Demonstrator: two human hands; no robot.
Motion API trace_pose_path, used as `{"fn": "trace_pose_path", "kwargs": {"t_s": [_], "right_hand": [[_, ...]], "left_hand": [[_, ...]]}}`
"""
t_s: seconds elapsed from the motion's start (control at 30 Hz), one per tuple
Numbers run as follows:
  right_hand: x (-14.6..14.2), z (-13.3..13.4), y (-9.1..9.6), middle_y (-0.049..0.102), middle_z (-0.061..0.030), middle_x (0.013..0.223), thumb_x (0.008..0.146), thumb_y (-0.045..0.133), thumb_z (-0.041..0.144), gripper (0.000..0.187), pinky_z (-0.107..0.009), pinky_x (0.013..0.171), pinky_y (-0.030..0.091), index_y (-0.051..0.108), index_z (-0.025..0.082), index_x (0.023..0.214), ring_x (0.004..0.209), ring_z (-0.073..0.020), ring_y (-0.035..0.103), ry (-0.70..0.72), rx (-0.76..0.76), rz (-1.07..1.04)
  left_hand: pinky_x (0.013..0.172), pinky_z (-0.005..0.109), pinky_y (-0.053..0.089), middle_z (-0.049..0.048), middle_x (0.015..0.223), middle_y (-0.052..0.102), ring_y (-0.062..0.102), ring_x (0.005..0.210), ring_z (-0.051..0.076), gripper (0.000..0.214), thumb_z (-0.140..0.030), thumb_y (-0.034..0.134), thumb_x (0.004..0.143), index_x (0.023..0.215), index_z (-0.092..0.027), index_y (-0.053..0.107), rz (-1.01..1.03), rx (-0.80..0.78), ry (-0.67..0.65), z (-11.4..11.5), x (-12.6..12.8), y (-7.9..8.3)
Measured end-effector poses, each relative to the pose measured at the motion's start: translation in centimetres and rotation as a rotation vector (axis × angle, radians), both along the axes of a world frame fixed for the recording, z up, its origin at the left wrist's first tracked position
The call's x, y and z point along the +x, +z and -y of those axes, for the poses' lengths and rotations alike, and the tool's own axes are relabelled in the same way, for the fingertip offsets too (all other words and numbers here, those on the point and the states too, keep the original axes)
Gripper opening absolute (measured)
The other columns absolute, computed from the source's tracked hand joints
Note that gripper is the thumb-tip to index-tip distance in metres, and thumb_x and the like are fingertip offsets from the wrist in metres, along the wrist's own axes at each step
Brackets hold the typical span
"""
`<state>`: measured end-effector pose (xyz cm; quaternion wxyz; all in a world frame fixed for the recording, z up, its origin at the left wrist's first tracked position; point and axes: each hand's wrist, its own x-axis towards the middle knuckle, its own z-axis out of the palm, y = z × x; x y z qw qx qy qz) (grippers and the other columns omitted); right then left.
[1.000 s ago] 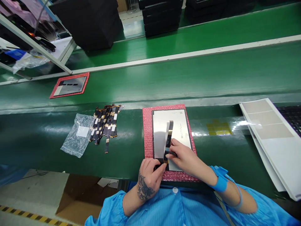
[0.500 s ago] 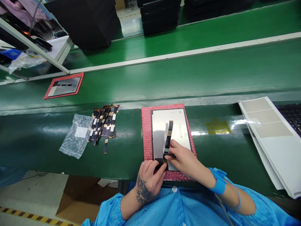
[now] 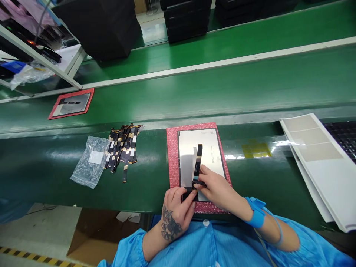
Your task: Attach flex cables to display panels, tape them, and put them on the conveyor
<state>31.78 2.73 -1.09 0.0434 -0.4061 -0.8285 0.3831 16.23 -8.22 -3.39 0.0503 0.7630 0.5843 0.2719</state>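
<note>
Gripping a slim black tool (image 3: 200, 183) in the right hand (image 3: 215, 186), just right of the flex cable (image 3: 198, 163), extending near-to-far over the display panel (image 3: 186, 148). Touching around its near end with the left hand (image 3: 177, 205); cannot tell whether pinching.

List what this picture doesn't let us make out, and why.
All in the head view:
1. Slim dark tool: the right hand hides its other end.
2. Silver panel: the left hand covers its near left corner; its print is too small to read.
3. Dark gridded item: cut off by the right edge.
4. Black stack, top centre: cut off by the top edge.
</note>
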Motion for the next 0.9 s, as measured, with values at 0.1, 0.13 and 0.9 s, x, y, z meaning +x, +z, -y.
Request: {"fn": "trace_pose_path", "kwargs": {"t_s": [0.1, 0.13, 0.9], "right_hand": [[0.5, -0.4, 0.3, 0.053, -0.0063, 0.098, 0.081, 0.058, 0.017, 0.003, -0.030, 0.062, 0.046, 0.055, 0.018, 0.080, 0.068, -0.0155, 0.056, -0.130, 0.024, -0.006], [0.9, -0.7, 0.5, 0.053, -0.0073, 0.102, 0.081, 0.060, 0.022, 0.006, -0.031, 0.064, 0.047, 0.055, 0.018, 0.082, 0.071, -0.0164, 0.057, -0.214, 0.042, -0.064], [12.9, -6.8, 0.7, 0.067, -0.0021, 0.083, 0.051, 0.085, 0.053, 0.048, -0.029, 0.062, 0.060, 0.069, 0.020, 0.082, 0.079, -0.0184, 0.065, -1.163, -0.202, -0.808]], "left_hand": [[0.080, 0.035, 0.044, 0.0079, 0.097, 0.055, 0.049, 0.094, 0.021, 0.030, -0.020, 0.049, 0.088, 0.111, -0.023, 0.067, 0.090, -0.051, 0.027, -0.3, 0.0, 0.4], [0.079, 0.035, 0.044, 0.0075, 0.097, 0.054, 0.049, 0.094, 0.021, 0.030, -0.020, 0.049, 0.088, 0.110, -0.024, 0.068, 0.116, -0.063, 0.038, -0.4, 0.0, 0.5], [0.089, 0.044, 0.049, 0.0153, 0.121, 0.058, 0.054, 0.110, 0.029, 0.034, -0.030, 0.057, 0.085, 0.115, -0.015, 0.060, -0.096, 0.022, -0.408, -13.4, 6.3, 3.1]]}}
